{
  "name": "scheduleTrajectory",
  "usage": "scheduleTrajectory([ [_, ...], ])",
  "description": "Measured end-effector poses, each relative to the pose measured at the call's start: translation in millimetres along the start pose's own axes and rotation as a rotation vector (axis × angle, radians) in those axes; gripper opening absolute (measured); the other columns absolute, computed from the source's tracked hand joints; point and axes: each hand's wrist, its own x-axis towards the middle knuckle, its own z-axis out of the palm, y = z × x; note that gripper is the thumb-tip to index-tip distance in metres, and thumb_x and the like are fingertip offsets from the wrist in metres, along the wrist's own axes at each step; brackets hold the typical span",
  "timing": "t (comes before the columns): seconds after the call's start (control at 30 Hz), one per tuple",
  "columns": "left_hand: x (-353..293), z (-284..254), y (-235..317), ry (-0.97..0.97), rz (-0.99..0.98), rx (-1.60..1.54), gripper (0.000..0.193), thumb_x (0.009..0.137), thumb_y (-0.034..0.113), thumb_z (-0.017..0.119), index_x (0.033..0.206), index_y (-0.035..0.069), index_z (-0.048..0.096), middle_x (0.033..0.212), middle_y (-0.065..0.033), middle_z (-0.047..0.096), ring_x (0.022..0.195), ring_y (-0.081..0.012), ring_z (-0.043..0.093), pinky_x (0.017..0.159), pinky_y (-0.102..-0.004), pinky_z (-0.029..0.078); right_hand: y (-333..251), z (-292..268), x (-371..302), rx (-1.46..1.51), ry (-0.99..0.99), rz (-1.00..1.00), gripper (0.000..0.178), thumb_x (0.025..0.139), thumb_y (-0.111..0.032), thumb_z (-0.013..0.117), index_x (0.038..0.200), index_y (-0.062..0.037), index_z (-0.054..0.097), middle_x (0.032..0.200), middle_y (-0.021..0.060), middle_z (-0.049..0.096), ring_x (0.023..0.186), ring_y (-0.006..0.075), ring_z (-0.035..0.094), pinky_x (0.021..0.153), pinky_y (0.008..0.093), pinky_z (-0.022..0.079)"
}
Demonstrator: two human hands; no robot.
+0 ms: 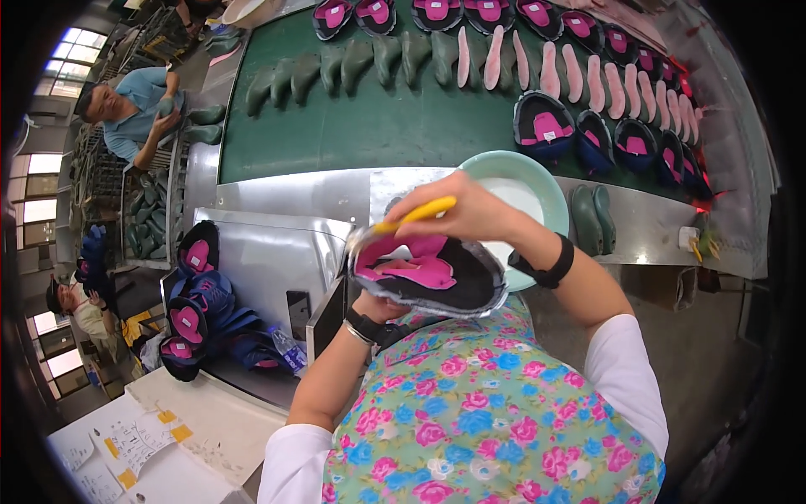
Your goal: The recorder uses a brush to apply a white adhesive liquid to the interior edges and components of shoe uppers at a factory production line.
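My left hand (380,307) is closed round the underside of a shoe upper (476,279), black inside with a pink lining and a pale ragged edge. The upper lies turned with its open underside facing up, in front of my apron. Above its left end, my right hand (452,206) grips a yellow-handled brush (430,209). The brush's working end is at the upper's rim, blurred and partly hidden, so I cannot tell if it touches. Just behind my right wrist stands a light green basin (550,189) with whitish contents.
Across the green conveyor belt (336,139) run rows of green shoe lasts (357,65), pink insoles (550,71) and more uppers (544,126). To the left are piled uppers (186,322), a phone (298,312) and a plastic bottle (288,349). A co-worker (143,105) handles a last at far left.
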Motion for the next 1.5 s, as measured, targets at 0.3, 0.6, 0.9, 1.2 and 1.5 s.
scheduleTrajectory([
  [0.3, 0.8, 14.2, 0.5, 0.217, 0.078, 0.132, 0.03, 0.094, 0.024, 0.048, 0.108, 0.001, 0.062, 0.096, -0.0133, 0.066, 0.083, -0.0217, 0.065, 0.074, -0.0331, 0.056, 23.5, -43.7, -89.6, -0.202, 0.318, 0.694, 0.025, 0.084, -0.02, 0.066, 0.073, 0.0018, 0.063, 0.059, 0.0044, 0.063, 0.054, 0.0076, 0.058, 0.051, 0.0231, 0.046],
  [0.6, 27.8, 56.2, 40.2, -0.063, 0.568, 0.452, 0.064, 0.089, 0.004, 0.058, 0.144, 0.014, 0.026, 0.137, -0.0122, 0.044, 0.121, -0.0228, 0.051, 0.099, -0.0371, 0.046, -19.3, -46.1, -57.0, -0.234, 0.389, 0.187, 0.025, 0.089, -0.023, 0.062, 0.098, -0.0005, 0.066, 0.085, 0.0165, 0.066, 0.076, 0.0268, 0.063, 0.071, 0.0346, 0.048],
  [0.9, 95.2, 80.8, 88.7, -0.048, 1.015, 1.023, 0.076, 0.088, -0.001, 0.055, 0.149, 0.018, 0.013, 0.142, -0.0168, 0.036, 0.119, -0.0232, 0.051, 0.098, -0.0355, 0.045, 45.8, -64.5, -0.8, -0.643, 0.248, 0.244, 0.036, 0.066, -0.027, 0.077, 0.097, -0.0114, 0.07, 0.079, 0.014, 0.058, 0.078, 0.0328, 0.059, 0.071, 0.0402, 0.048],
  [1.2, -68.2, 3.5, 55.4, 0.7, 0.899, 0.646, 0.057, 0.095, 0.016, 0.053, 0.144, 0.007, 0.026, 0.117, -0.016, 0.058, 0.09, -0.019, 0.063, 0.073, -0.0288, 0.053, 219.7, -192.4, -40.7, -1.012, 0.034, 0.505, 0.028, 0.07, -0.022, 0.07, 0.095, -0.0109, 0.066, 0.092, 0.0165, 0.061, 0.088, 0.0355, 0.061, 0.075, 0.0456, 0.05],
  [1.5, -251.8, -101.1, -17.6, 1.523, 1.031, 0.411, 0.044, 0.091, 0.017, 0.058, 0.131, 0.005, 0.047, 0.1, -0.0094, 0.061, 0.081, -0.0139, 0.059, 0.063, -0.0273, 0.051, 218.2, -213.9, -70.8, -0.96, 0.181, 0.717, 0.031, 0.065, -0.017, 0.077, 0.088, -0.0018, 0.063, 0.073, 0.0148, 0.062, 0.069, 0.03, 0.062, 0.065, 0.0399, 0.047],
])
